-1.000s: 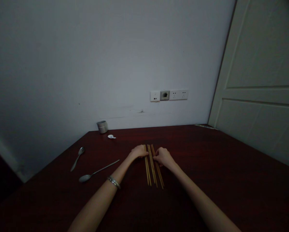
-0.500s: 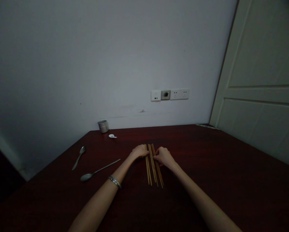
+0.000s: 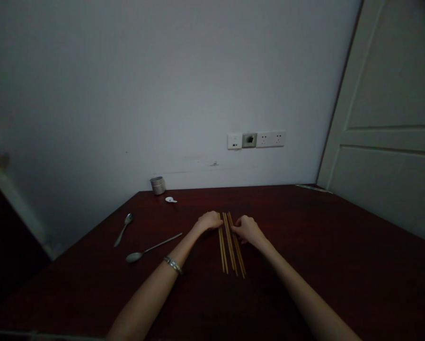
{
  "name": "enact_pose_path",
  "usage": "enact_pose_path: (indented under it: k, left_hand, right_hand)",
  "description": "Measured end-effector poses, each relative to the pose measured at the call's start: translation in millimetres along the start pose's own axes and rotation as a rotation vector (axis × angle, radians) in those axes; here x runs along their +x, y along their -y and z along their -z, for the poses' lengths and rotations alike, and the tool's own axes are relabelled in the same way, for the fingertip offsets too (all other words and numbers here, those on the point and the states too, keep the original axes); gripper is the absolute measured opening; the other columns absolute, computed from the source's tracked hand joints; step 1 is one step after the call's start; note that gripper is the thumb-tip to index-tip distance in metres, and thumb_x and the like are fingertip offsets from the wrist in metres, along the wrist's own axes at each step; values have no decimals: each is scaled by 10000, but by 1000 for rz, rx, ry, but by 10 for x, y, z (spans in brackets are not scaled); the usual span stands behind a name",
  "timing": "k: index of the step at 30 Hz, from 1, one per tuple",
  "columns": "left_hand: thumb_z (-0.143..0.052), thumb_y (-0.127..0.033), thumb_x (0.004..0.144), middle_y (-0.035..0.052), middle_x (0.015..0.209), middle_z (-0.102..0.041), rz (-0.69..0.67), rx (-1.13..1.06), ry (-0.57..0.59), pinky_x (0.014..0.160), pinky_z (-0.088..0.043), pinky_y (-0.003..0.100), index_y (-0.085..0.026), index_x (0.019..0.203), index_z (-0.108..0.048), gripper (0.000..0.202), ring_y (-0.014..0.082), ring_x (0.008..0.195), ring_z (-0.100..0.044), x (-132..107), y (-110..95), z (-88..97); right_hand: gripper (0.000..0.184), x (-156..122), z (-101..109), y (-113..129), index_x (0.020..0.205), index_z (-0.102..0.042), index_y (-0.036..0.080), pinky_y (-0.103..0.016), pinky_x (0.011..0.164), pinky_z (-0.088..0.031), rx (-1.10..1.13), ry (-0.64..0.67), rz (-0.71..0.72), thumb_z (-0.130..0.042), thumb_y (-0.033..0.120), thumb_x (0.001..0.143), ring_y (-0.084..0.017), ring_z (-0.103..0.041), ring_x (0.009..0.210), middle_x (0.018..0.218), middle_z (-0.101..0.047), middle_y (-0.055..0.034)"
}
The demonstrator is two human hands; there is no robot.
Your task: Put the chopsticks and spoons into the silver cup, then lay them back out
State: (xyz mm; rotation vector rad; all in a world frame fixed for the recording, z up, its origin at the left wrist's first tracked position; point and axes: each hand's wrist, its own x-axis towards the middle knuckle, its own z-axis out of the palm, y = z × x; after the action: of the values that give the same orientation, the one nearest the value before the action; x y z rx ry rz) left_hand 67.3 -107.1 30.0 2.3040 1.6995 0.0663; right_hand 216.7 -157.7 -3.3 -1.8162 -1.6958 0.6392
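Observation:
Several thin wooden chopsticks (image 3: 230, 246) lie lengthwise on the dark red table, side by side in three narrow groups. The fingers of my left hand (image 3: 209, 221) are closed at the far end of the leftmost chopsticks. From the other side, my right hand (image 3: 247, 229) pinches the rightmost chopsticks near their upper part. The middle chopsticks lie between my hands, apart from the fingers. Parts of both hands' fingertips are hidden behind the knuckles.
Left of my left arm lie a long-handled spoon (image 3: 152, 248) and a shorter spoon (image 3: 123, 229). Near the wall are a metal cup (image 3: 158, 185) and a small white spoon-like piece (image 3: 170, 200). Sockets (image 3: 256, 140) sit on the wall, and a white panelled door (image 3: 390, 166) stands right.
The view has turned slightly left, so everything appears a little further right. Both hands stay at the same chopsticks, with no clear movement of the sticks.

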Motion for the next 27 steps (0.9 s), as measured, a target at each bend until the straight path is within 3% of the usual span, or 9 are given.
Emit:
enact_pose_path:
  k: [6, 11, 14, 18, 21, 27]
  left_hand:
    - [-435, -390, 708, 66, 565, -600, 13, -38, -37, 470, -398, 208, -103, 658, -618, 344, 126, 479, -541, -31, 229, 366]
    - [-465, -355, 690, 34, 562, -572, -80, -66, 23, 399, -342, 177, -104, 685, -608, 290, 77, 408, -457, -244, 789, 712]
    - [-535, -356, 641, 16, 598, -574, -111, -45, 186, 392, -342, 168, -128, 755, -606, 265, 80, 437, -462, -464, 1161, 820]
    - [-609, -344, 577, 1, 585, -565, -29, 30, 385, 384, -364, 185, -147, 881, -580, 364, 101, 430, -474, -750, 1517, 791]
    - [-624, -321, 561, -7, 553, -548, 58, 93, 396, 384, -382, 207, -148, 963, -548, 444, 112, 401, -471, -885, 1649, 686]
    - [-584, -249, 574, 13, 561, -556, 86, 182, 365, 393, -402, 229, -149, 873, -579, 316, 124, 394, -480, -944, 1682, 489]
  right_hand:
    - [197, 13, 240, 195, 678, -625, 105, -140, 340, -397, -17, -11, 68, -511, 263, 705, -110, -574, 397, 577, -634, -76]
    - [181, 50, 437, 306, 707, -636, 110, -149, 321, -400, -3, -18, 131, -516, 244, 691, -124, -581, 410, 563, -631, -62]
    - [172, 70, 480, 307, 722, -637, 107, -146, 312, -401, 19, 7, 137, -533, 241, 688, -119, -568, 391, 497, -607, -42]
    - [167, 100, 454, 261, 722, -633, 110, -145, 301, -408, 21, 79, 147, -530, 238, 697, -111, -555, 372, 447, -579, -20]
    - [171, 120, 409, 222, 724, -630, 114, -154, 301, -422, 4, 105, 179, -517, 241, 705, -112, -559, 380, 460, -580, -16]
    - [191, 93, 356, 196, 749, -633, 115, -167, 312, -444, -15, 127, 183, -499, 248, 719, -116, -566, 397, 468, -577, -15]
